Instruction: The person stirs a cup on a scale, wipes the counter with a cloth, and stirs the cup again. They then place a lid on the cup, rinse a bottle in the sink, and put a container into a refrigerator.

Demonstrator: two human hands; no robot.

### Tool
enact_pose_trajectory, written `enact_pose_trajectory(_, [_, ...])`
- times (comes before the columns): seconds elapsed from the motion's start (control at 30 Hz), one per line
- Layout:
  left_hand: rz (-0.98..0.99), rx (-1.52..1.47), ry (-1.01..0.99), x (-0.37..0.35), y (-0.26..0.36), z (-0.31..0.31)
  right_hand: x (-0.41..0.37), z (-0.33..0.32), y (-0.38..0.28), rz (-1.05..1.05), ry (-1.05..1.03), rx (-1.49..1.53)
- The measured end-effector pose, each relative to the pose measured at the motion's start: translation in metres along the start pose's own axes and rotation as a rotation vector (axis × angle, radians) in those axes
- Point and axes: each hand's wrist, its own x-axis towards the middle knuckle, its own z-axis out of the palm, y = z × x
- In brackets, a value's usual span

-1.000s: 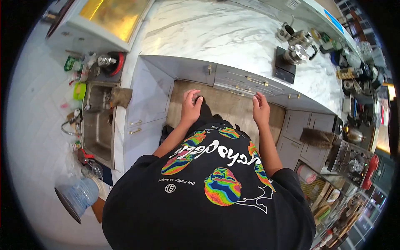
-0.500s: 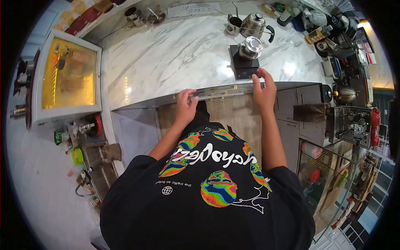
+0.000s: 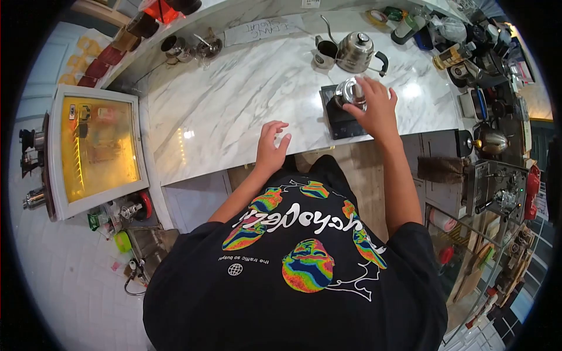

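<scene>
A silver metal coffee drip filter (image 3: 348,92) stands on a black scale (image 3: 348,127) near the counter's front edge. My right hand (image 3: 377,109) reaches over its right side, thumb at the near side and fingers at the far side, gripping it. Part of the filter is hidden by those fingers, and what lies under it is hard to make out. To the left, my left hand (image 3: 272,143) hovers by the counter edge, fingers apart and holding nothing. Behind the filter are a gooseneck kettle (image 3: 355,51) and a metal pitcher (image 3: 324,55).
The marble counter (image 3: 234,88) spans the front. At its back lie a handwritten paper sign (image 3: 263,29) and a glass server (image 3: 208,45). Bottles and jars (image 3: 456,55) crowd the right end. A yellow-lit cabinet (image 3: 99,149) stands left, an espresso machine (image 3: 499,190) right.
My right hand has moved forward from beside the scale onto the drip filter. My left hand has risen slightly over the counter edge. The view has shifted a little.
</scene>
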Motion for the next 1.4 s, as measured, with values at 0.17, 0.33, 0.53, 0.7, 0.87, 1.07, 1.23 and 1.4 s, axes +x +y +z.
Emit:
enact_pose_trajectory(0.17, [-0.006,0.022,0.028,0.013,0.001,0.025,0.009,-0.001,0.012,0.024,-0.114,0.14])
enact_pose_trajectory(0.33, [-0.055,0.015,0.092,0.02,0.03,0.046,0.017,0.001,0.024,-0.031,-0.149,0.229])
enact_pose_trajectory(0.53, [-0.106,0.035,0.188,0.025,0.042,0.068,0.023,-0.009,0.046,-0.055,-0.051,0.601])
enact_pose_trajectory(0.7, [-0.159,0.037,0.271,0.014,0.044,0.089,-0.008,-0.015,0.081,0.011,0.008,0.814])
enact_pose_trajectory(0.87, [-0.21,-0.002,0.331,0.004,0.041,0.112,-0.038,0.022,0.141,0.206,-0.036,0.754])
enact_pose_trajectory(1.07, [-0.218,0.021,0.369,0.009,0.04,0.127,-0.045,0.08,0.187,0.081,-0.163,0.263])
enact_pose_trajectory(1.23, [-0.218,0.041,0.408,0.009,0.05,0.126,-0.047,0.098,0.195,0.005,-0.194,0.145])
enact_pose_trajectory(1.4, [-0.279,0.037,0.436,-0.003,0.046,0.125,-0.038,0.08,0.178,0.0,-0.035,0.207])
